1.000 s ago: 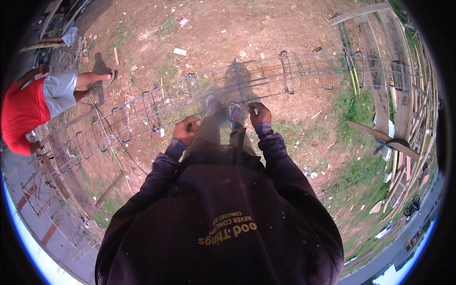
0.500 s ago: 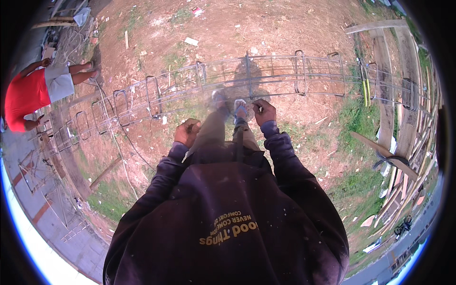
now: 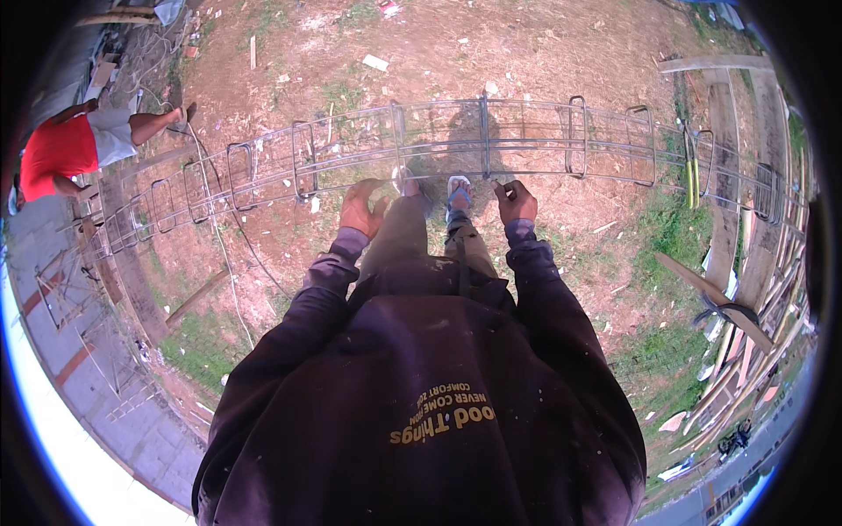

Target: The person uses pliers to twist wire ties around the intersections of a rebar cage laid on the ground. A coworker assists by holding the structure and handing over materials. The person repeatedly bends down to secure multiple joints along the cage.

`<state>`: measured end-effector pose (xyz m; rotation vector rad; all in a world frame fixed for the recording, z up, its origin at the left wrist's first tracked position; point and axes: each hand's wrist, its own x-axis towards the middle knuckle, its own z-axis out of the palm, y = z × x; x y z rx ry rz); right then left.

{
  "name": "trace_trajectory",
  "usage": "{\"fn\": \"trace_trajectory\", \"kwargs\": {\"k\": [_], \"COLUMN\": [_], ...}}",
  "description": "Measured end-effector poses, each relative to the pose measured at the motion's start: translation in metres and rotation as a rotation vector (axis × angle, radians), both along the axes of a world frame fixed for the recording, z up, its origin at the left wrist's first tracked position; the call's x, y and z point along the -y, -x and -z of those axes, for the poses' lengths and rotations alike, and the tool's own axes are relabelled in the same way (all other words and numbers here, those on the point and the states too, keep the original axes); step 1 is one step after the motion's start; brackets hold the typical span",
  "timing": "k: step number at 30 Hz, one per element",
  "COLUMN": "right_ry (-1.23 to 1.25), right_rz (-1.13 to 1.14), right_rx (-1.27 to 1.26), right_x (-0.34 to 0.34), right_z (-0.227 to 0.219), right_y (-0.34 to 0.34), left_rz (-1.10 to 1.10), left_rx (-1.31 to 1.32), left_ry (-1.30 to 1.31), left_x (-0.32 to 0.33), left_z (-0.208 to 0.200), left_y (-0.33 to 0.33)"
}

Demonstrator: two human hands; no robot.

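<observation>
A long rebar cage (image 3: 485,140) of thin steel bars and rectangular stirrups runs across in front of me, from the far left to the right. My left hand (image 3: 361,209) is raised on the near side of the cage, fingers apart and nothing in them. My right hand (image 3: 517,202) is next to the cage's near bars, its fingertips pinched together. Whatever is between those fingertips is too small to name, and I cannot tell whether they touch the bar. A cutting tool with yellow-green handles (image 3: 692,180) leans at the cage's right part.
A person in a red shirt (image 3: 61,156) bends over the cage's left end. Wooden planks (image 3: 724,167) lie under its right end, beside a pile of timber strips (image 3: 745,351). A cable (image 3: 224,254) trails over the ground on the left. Scraps litter the dirt.
My left hand has gone from curled fingers to spread ones and has moved forward. My right hand stays pinched near the bars. My view has shifted slightly; the person in red is bent lower.
</observation>
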<state>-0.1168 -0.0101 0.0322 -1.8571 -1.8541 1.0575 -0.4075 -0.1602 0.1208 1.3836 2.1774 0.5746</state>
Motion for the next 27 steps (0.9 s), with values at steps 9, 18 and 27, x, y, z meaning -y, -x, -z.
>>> {"fn": "trace_trajectory", "kwargs": {"k": [9, 18, 27], "right_ry": [0.156, -0.174, 0.148], "right_rz": [-0.361, -0.536, 0.318], "right_rx": [-0.470, -0.311, 0.943], "right_x": [0.042, -0.010, -0.312], "right_z": [-0.091, -0.110, -0.057], "right_y": [0.065, 0.032, -0.292], "left_rz": [-0.291, -0.567, -0.986], "left_rx": [1.038, 1.398, 0.775], "left_ry": [0.030, -0.277, -0.285], "left_x": [-0.043, -0.056, -0.004], "left_z": [-0.041, -0.056, -0.061], "left_y": [-0.033, 0.001, 0.041]}}
